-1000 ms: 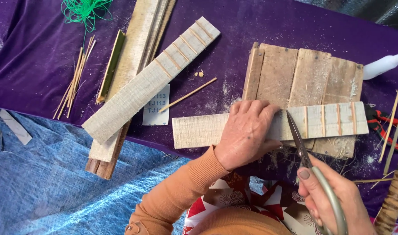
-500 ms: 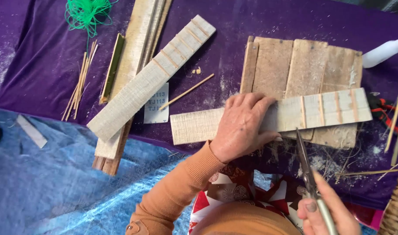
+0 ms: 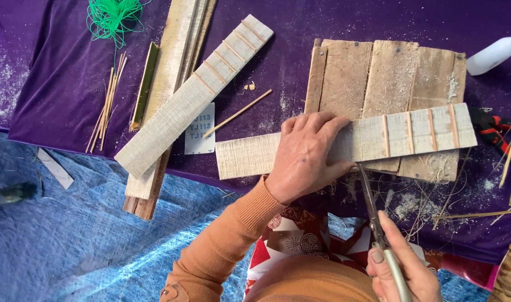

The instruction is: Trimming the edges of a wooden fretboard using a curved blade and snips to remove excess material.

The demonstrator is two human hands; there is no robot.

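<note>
On the purple-covered surface (image 3: 71,84), seen from the head camera, the left hand (image 3: 306,154) lies flat with fingers spread, pressing a long pale wooden strip (image 3: 417,131) onto a rough plank board (image 3: 389,72). Four thin slats already cross the strip's right end; the left stretch is bare. The right hand (image 3: 403,268) is closed around scissors (image 3: 373,210), blades pointing at the strip's near edge. A second strip (image 3: 194,95) with slats lies nearby, apparently further along.

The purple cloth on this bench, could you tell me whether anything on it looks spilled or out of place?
Yes: pale sawdust is scattered over the purple cloth and the worn wooden board, thickest beside the strip under the left hand. Loose fibres litter the near edge by the scissors.
</note>
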